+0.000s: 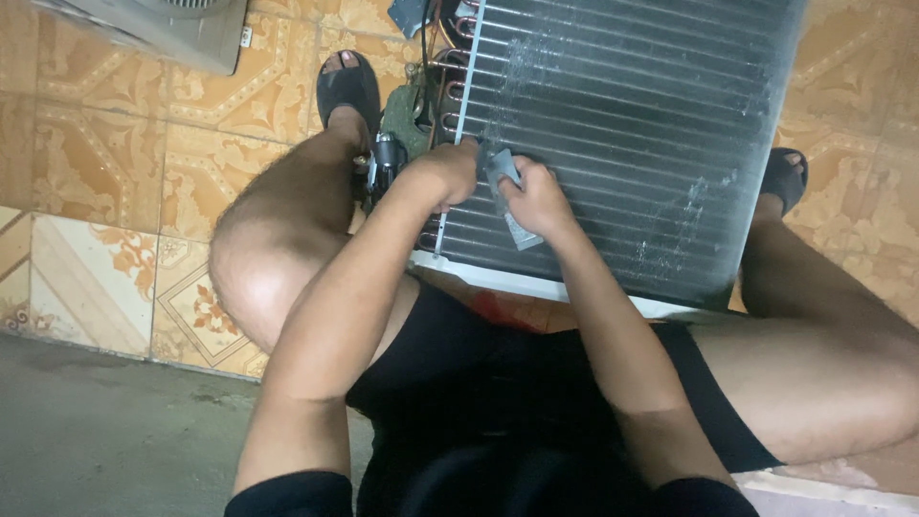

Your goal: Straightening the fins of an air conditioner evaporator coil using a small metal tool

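At the near left corner of the finned coil, the left hand grips its edge; right hand fingers clamp a grey tool.

Dull metal finned coil; glossy patterned floor tiles.

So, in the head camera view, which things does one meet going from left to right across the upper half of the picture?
Grey appliance corner → left sandal → left hand → grey flat tool → right hand → finned coil panel → right sandal.
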